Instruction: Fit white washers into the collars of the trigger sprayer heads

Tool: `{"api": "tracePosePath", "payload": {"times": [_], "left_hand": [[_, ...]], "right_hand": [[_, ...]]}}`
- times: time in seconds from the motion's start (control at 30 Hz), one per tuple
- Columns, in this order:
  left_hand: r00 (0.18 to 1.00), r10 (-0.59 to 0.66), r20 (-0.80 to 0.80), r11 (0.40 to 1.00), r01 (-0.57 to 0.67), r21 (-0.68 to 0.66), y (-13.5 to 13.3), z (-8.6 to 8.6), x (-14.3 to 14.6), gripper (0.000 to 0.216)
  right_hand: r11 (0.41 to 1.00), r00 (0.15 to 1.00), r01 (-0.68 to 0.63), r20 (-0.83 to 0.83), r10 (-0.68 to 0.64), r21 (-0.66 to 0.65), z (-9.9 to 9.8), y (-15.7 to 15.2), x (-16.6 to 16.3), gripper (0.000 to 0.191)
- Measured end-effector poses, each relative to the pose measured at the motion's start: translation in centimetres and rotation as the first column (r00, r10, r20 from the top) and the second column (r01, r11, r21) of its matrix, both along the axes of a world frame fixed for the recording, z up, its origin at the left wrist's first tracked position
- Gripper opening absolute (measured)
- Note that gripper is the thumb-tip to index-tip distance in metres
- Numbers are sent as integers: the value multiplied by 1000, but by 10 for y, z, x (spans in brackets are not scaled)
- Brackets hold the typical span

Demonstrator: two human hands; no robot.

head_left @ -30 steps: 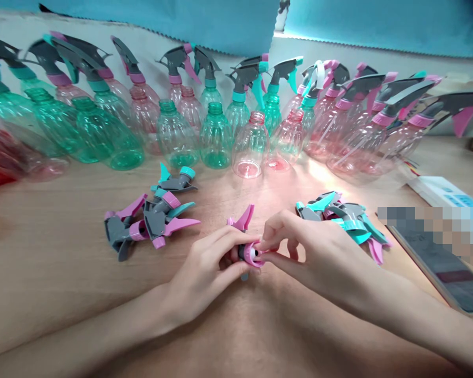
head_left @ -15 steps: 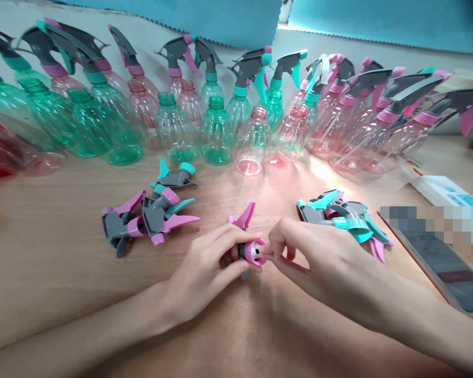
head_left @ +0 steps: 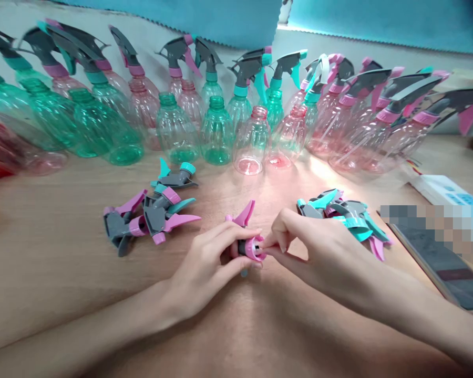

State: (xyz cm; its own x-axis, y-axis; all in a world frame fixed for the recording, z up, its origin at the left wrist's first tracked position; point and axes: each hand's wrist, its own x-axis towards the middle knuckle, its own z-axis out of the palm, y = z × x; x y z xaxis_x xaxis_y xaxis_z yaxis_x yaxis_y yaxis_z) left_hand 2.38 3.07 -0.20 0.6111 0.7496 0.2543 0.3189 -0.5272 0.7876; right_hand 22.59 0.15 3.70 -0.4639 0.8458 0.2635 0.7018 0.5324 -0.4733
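My left hand (head_left: 208, 268) is closed round a spray trigger head (head_left: 247, 233) with a pink lever and pink screw collar, held low over the wooden table (head_left: 63, 273). My right hand (head_left: 315, 252) pinches at the open end of that pink collar with thumb and fingertips; what it pinches is too small to make out. A pile of several loose trigger heads (head_left: 150, 218) lies to the left of my hands, and another pile (head_left: 345, 215) lies to the right, just behind my right hand.
Rows of green (head_left: 216, 131) and pink (head_left: 252, 144) clear plastic bottles stand along the back, some capped with grey trigger heads. A white box (head_left: 443, 190) and a dark flat device (head_left: 445, 268) lie at the right edge. Blue cloth hangs behind.
My right hand's fingertips have shifted slightly on the pink collar; the trigger head sits a touch higher. Both hands stay in the same place.
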Motion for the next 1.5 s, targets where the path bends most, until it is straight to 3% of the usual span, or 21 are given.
{"api": "tracePosePath", "payload": {"times": [0.43,0.67,0.93,1.33,1.5], "left_hand": [[1000,10,-1,999,-10,-37,0,1,-2,27],[1000,7,-16,1000,-7,-27,1,0,-2,28],[999,-30,23,1000,30,-9,0,0,-3,29],[999,-20,-34,999,20,28,-1,1,-4,27],[1000,13,-7,1000,-13,-12,1,1,-3,28]], "right_hand": [[1000,1000,21,20,-21,5,-3,-1,1,19],[995,1000,17,3,-18,95,-1,-1,-4,27],[999,1000,26,-9,-26,18,-2,-4,-3,26],[997,998,-33,-48,37,76,-8,-10,-10,26],[996,996,29,-91,-22,79,-10,-7,-13,25]]}}
